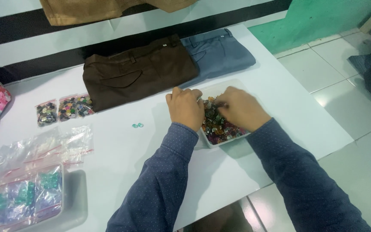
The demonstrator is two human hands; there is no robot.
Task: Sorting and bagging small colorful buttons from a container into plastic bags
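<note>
A clear plastic tray [230,139] full of mixed coloured buttons [218,126] sits on the white table [125,150]. My left hand [185,107] rests on the tray's left rim, fingers curled over the buttons. My right hand [241,107] lies over the tray's right half, fingertips dipped into the buttons; whether it pinches one is hidden. Two small teal buttons [137,125] lie loose on the table left of my left hand. Both arms wear dark blue dotted sleeves.
Folded brown trousers [138,73] and grey-blue trousers [217,53] lie behind the tray. Small bags of buttons [65,108] sit at left, empty zip bags [52,146] below them, and a clear box [26,197] of bagged teal and blue buttons. The table edge drops to tiled floor at right.
</note>
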